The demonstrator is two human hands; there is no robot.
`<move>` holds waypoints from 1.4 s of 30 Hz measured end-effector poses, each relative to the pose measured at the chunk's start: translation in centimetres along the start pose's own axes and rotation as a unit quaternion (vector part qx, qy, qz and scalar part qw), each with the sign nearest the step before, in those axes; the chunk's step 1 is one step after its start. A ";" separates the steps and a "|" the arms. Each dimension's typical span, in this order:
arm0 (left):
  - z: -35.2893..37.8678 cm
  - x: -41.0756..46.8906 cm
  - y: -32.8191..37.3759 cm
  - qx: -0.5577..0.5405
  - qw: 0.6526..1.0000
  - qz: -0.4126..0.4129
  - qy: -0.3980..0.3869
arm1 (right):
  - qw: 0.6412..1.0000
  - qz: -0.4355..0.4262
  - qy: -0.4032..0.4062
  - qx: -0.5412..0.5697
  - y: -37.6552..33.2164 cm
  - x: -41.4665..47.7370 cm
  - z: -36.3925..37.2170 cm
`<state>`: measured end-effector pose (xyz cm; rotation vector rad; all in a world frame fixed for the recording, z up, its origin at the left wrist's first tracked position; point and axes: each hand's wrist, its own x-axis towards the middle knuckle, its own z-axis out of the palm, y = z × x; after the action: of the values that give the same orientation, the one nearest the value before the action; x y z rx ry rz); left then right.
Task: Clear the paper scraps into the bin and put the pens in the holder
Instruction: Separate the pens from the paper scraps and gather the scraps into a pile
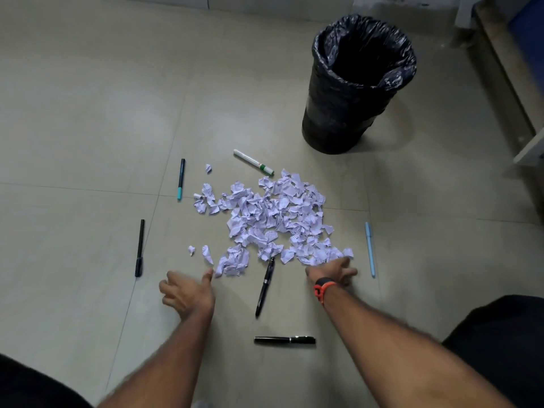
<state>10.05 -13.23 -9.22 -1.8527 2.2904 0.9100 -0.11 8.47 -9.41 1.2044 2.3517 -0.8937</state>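
Observation:
A heap of crumpled white paper scraps (273, 219) lies on the tiled floor. My left hand (185, 293) is open at the heap's near-left edge, thumb touching a scrap. My right hand (334, 272), with an orange band on its wrist, rests open at the near-right edge. Around the heap lie a white marker (253, 162), a teal-tipped pen (180, 179), a thin black pen (139, 248), a light blue pen (370, 249), a black pen (265, 286) between my hands, and another black pen (285, 340) nearer me. No pen holder is in view.
A black bin (357, 83) lined with a black bag stands upright beyond the heap at the right. A furniture frame (512, 83) runs along the right edge. My dark-clothed knees (500, 334) are at the bottom corners.

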 end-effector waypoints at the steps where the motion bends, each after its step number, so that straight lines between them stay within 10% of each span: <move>1: 0.2 0.4 -0.1 0.011 1.000 0.004 -0.015 | 1.000 -0.015 0.000 0.008 -0.7 0.2 0.4; 9: 2.0 1.0 4.5 -0.074 0.978 0.094 -0.172 | 0.986 -0.155 -0.054 0.003 -3.5 1.1 0.2; 17: 1.5 1.5 1.9 0.005 0.984 0.111 -0.140 | 0.981 -0.051 -0.045 -0.180 -1.2 4.2 -2.9; 25: 3.5 0.8 6.4 0.031 0.934 0.252 -0.250 | 0.972 -0.191 -0.125 -0.049 -4.9 3.1 -2.0; 32: 2.1 0.3 3.3 0.009 0.976 0.175 -0.131 | 0.989 -0.065 -0.077 -0.107 1.9 1.6 -2.5; 42: 3.5 1.7 8.0 0.016 0.958 0.210 -0.193 | 0.979 -0.184 -0.087 -0.027 -4.9 1.7 0.8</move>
<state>1.25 -12.22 -9.60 -1.0605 2.4470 1.1493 -5.10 6.80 -9.15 0.6471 2.4749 -0.9960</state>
